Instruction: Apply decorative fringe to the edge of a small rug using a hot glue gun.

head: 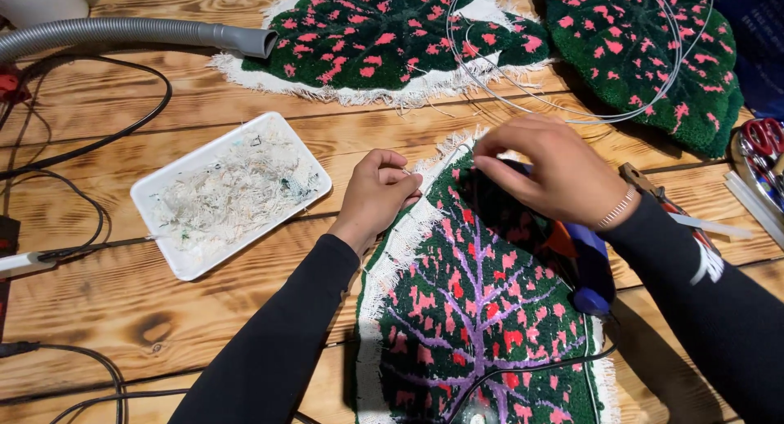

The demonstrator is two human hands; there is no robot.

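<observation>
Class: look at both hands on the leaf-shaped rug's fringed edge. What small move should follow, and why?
Probably slide the left hand along the white fringe; the right hand pinches at the leaf rug tip, and the edge below is untouched.

Tray [167, 197] left of rug [482, 326]

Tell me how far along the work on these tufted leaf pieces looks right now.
Looks done: white tray already holds trimmed scraps. In hand: left hand and right hand pinch the top edge of the front leaf rug. Left: frayed white backing rims it and the back leaf rug.
</observation>
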